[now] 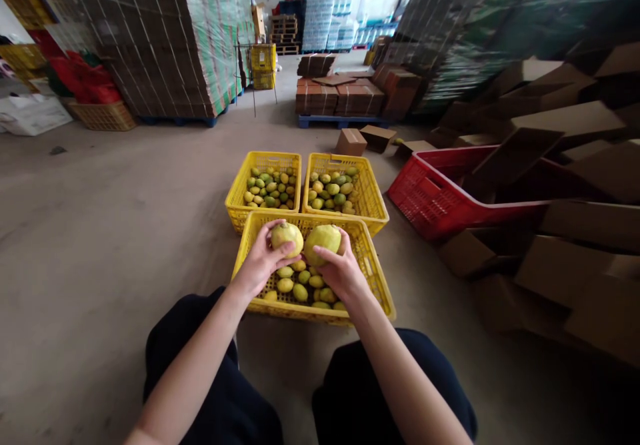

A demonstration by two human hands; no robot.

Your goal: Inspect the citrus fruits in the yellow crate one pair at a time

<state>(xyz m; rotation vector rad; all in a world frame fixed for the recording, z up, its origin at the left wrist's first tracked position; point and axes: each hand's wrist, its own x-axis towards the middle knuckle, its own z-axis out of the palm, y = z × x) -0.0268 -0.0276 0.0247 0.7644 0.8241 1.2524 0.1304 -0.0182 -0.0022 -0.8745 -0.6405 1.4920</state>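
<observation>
Head view: left hand (267, 255) has its grip closed around a round yellow-green fruit (287, 240); right hand (343, 268) has its grip around a larger greenish fruit (323, 244). Both fruits are held side by side above the near yellow crate (380, 282), which has more fruit inside. Two yellow crates of fruit (239, 198) (373, 202) sit just beyond; red crate (425, 195) at right.

Smooth fruit (323, 245), plastic crate (373, 265)

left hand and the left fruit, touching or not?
Touching. Head view: the left hand has its thumb pressed across the lower front of the left fruit, fingers curled around its outer side.
</observation>
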